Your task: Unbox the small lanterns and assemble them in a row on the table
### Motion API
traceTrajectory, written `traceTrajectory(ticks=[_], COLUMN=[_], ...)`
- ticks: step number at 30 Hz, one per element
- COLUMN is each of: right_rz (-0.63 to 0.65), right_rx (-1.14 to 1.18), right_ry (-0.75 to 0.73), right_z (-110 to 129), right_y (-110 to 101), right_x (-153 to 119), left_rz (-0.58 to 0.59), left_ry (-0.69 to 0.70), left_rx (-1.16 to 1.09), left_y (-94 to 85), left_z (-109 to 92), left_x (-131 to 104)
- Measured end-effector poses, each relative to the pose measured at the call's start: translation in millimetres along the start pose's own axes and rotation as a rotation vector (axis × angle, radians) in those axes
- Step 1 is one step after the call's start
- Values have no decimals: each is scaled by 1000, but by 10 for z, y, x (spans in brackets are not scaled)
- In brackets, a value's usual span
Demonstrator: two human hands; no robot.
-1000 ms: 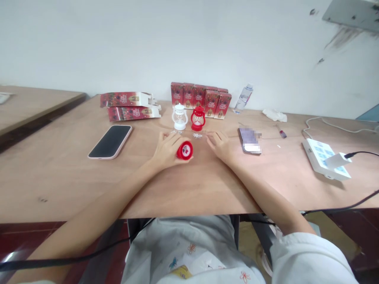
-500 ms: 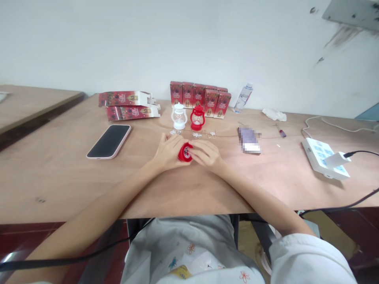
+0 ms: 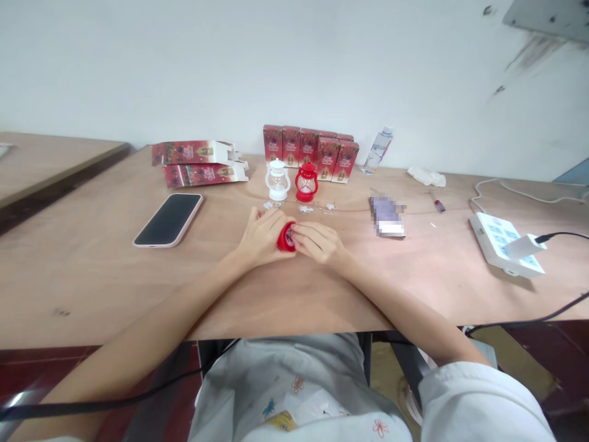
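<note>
My left hand (image 3: 263,238) is wrapped round a small red lantern (image 3: 282,240), held with its open round end facing up towards me. Inside that end some pale and dark detail shows, too small to name. The fingers of my right hand (image 3: 319,240) are pinched together at the opening's right edge; whatever they grip is hidden. Just beyond my hands stand a white lantern (image 3: 277,182) and another red lantern (image 3: 306,183), both upright. Small white cut-out pieces (image 3: 305,209) lie in front of them.
Red printed boxes (image 3: 300,147) stand by the wall, and two opened ones (image 3: 202,175) lie at left near a phone (image 3: 169,220). To the right are a bottle (image 3: 379,150), a tissue (image 3: 427,177), a blurred purple packet (image 3: 386,213), a screwdriver (image 3: 438,205) and a power strip (image 3: 499,236).
My right fingers have shifted slightly at the opening of the red lantern. My left hand keeps its hold, and the things on the table stay put.
</note>
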State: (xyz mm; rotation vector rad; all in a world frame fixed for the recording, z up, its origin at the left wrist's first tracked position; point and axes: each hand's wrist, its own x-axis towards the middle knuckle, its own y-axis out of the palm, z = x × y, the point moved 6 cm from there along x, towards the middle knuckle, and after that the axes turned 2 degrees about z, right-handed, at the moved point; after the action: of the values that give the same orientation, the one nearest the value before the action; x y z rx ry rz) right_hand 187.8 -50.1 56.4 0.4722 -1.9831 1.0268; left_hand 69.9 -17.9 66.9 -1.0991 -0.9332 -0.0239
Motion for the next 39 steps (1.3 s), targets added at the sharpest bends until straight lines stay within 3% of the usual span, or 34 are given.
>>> traceTrajectory(ticks=[6, 13, 26, 39], right_rz=[-18, 113, 42, 217], right_rx=[-27, 43, 164, 24], right_ry=[-18, 56, 14, -12], right_z=[25, -46, -61, -46], right_y=[-32, 61, -83, 53], right_x=[46, 5, 94, 77], left_rz=[-3, -6, 47, 44], left_ry=[17, 56, 31, 72], left_rx=[13, 53, 31, 65], left_y=[0, 4, 19, 20], left_z=[0, -16, -22, -46], left_x=[-2, -8, 6, 3])
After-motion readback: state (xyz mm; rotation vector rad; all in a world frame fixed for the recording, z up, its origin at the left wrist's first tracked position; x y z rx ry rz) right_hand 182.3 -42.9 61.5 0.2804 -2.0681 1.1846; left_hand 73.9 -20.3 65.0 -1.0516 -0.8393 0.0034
